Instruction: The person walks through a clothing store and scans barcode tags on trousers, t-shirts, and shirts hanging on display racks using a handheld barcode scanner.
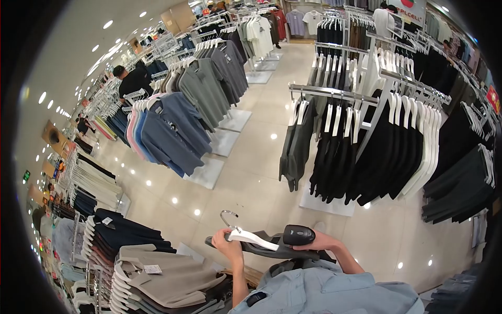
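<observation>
My left hand (228, 247) is closed around the end of a white clothes hanger (256, 240) with a metal hook, together with the dark grey garment (269, 253) hanging on it. The garment is held in front of my body, and its lower part is mostly out of sight. In my right hand (323, 241) is a black handheld scanner (299, 235), gripped above the right end of the garment. My fingers on that side are partly hidden by the scanner and the cloth.
Beige polo shirts (162, 277) hang on a rack at lower left. Blue shirts (172, 131) hang on a rack ahead. At right, a metal rack (334, 93) carries black trousers (389, 157). A tiled aisle (256, 183) runs between them. A person in black (133, 82) stands among the left racks.
</observation>
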